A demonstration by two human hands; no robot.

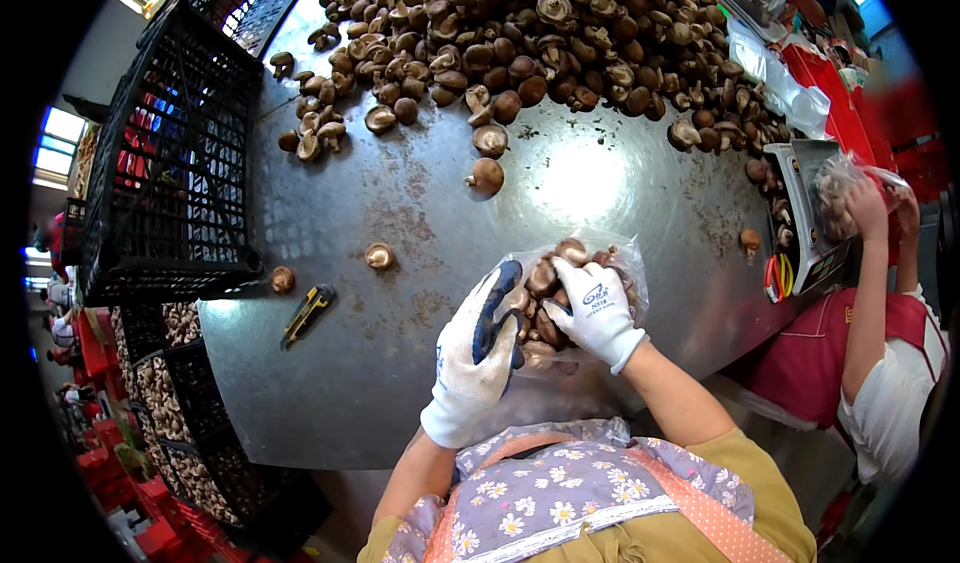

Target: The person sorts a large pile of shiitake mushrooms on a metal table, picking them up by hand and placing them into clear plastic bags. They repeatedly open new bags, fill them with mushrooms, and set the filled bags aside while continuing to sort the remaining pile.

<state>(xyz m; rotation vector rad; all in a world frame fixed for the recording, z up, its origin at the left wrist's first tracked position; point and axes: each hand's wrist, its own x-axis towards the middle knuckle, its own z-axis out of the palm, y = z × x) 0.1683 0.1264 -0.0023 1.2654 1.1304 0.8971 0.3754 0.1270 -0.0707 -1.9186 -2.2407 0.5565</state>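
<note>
A clear plastic bag [636,263] of brown shiitake mushrooms [541,279] lies on the metal table in front of me. My left hand [469,360], in a white knit glove with a dark blue coated palm, cups the bag's left side, thumb apart from the fingers. Over the bag's right part, my right hand [598,309] wears a matching glove. Its thumb and fingertips touch the mushrooms in the bag; whether they pinch one is hidden.
A large shiitake heap [525,30] covers the table's [322,398] far side. A yellow-black utility knife [307,315] lies left, near a black plastic crate [176,165]. At right, a co-worker's hands [870,207] hold a mushroom bag over a scale [795,210], beside coloured tape rings [778,276].
</note>
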